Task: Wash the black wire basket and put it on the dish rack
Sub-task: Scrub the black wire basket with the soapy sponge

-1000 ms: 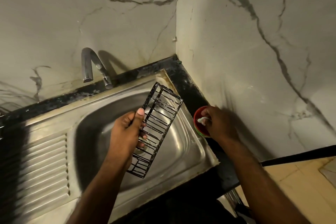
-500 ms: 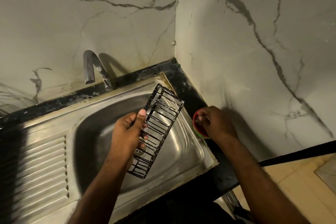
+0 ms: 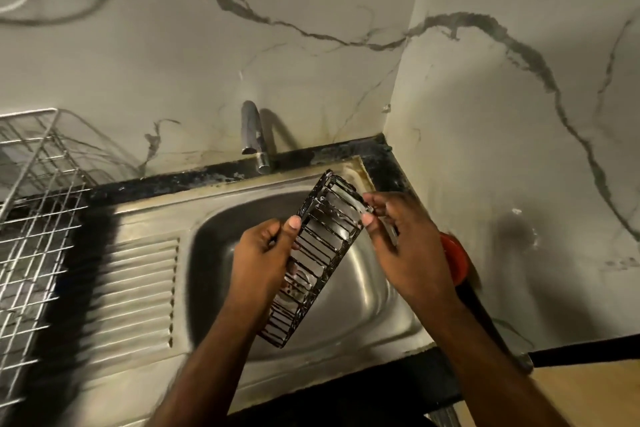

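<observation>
Having left the red dish [image 3: 453, 258], right hand [image 3: 403, 246] now touches basket [image 3: 318, 253].

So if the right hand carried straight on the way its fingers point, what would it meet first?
The right hand points up-left and already touches the black wire basket at its upper end; beyond that likely the tap, though depth is unclear.

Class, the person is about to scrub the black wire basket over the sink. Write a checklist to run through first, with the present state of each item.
1. Left hand holds the black wire basket firmly: ok.
2. Basket is over the sink basin, so drips fall inside: ok.
3. Right hand is at the basket's upper end: ok; whether it holds a scrubber, cannot tell.
4. Water running from the tap: not ok, no stream visible.
5. Red soap dish within reach beside the sink: ok.
6. Dish rack has space: cannot tell, only partly in view.
</observation>
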`<state>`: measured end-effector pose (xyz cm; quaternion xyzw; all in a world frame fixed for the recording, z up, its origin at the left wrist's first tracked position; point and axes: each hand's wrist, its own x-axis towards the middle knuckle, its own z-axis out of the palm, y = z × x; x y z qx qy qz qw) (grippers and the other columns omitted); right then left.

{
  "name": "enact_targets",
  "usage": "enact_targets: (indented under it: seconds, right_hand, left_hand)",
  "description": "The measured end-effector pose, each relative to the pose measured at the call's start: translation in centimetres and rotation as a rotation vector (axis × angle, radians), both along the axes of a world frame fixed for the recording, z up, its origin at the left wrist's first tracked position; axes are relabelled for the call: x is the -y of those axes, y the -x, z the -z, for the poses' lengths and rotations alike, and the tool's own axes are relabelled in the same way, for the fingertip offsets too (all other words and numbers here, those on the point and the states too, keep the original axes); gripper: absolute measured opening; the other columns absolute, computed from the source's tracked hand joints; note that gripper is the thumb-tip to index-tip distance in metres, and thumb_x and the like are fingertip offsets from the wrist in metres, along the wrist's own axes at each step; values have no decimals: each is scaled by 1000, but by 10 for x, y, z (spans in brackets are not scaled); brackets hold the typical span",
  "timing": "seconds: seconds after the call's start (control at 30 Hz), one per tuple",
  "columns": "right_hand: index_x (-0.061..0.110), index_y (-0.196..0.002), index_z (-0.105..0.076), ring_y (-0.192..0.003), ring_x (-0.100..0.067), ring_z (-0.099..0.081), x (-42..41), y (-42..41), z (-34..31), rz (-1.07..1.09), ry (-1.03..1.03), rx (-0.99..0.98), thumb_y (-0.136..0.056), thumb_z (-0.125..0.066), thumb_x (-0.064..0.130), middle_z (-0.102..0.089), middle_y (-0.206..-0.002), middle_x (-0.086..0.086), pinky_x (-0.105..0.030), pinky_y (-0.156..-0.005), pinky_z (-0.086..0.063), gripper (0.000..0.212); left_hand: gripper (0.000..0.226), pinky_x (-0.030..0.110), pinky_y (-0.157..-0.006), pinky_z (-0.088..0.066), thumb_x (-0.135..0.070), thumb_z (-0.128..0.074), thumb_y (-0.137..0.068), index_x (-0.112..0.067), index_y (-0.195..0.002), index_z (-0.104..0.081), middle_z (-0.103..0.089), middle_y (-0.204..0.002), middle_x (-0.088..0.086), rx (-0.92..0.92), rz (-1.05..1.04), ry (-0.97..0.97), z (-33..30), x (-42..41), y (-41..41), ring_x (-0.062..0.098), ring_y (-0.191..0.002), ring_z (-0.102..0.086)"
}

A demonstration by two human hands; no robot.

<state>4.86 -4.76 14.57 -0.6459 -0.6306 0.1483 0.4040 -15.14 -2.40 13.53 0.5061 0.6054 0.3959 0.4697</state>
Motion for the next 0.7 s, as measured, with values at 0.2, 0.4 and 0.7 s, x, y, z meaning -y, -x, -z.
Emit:
enact_targets:
  seconds: [0.2, 0.4, 0.7]
  right_hand:
    - [25, -126, -57, -95, 0, -59, -15, 22, -13, -212, 89, 93, -97, -60, 31, -60, -108, 9, -17, -84, -52, 30]
    - [39, -138, -43, -115, -3, -46, -28, 49, -25, -434, 131, 209, -93, -57, 47, -42, -135, 10, -18, -91, -39, 48]
    - [35, -117, -54, -111, -11, -42, -37, 66, -35, -635, 303, 550, -78, -74, 54, -50, -114, 16, -31, -89, -38, 48]
  left_hand:
    - [67, 41, -50, -46, -78, -52, -87, -15, -65, -56, -52, -53, 0, -301, -20, -240, 2, 11, 46, 12, -47, -47]
    - [50, 18, -46, -32, -68, -54, -87, -22, -69, -64, -53, -52, -11, -470, -38, -292, -5, 23, 71, 3, -51, -52]
    - [40, 22, -50, -27, -58, -61, -92, -29, -65, -54, -50, -59, -15, -682, 36, -356, -1, 29, 88, 0, -55, -51]
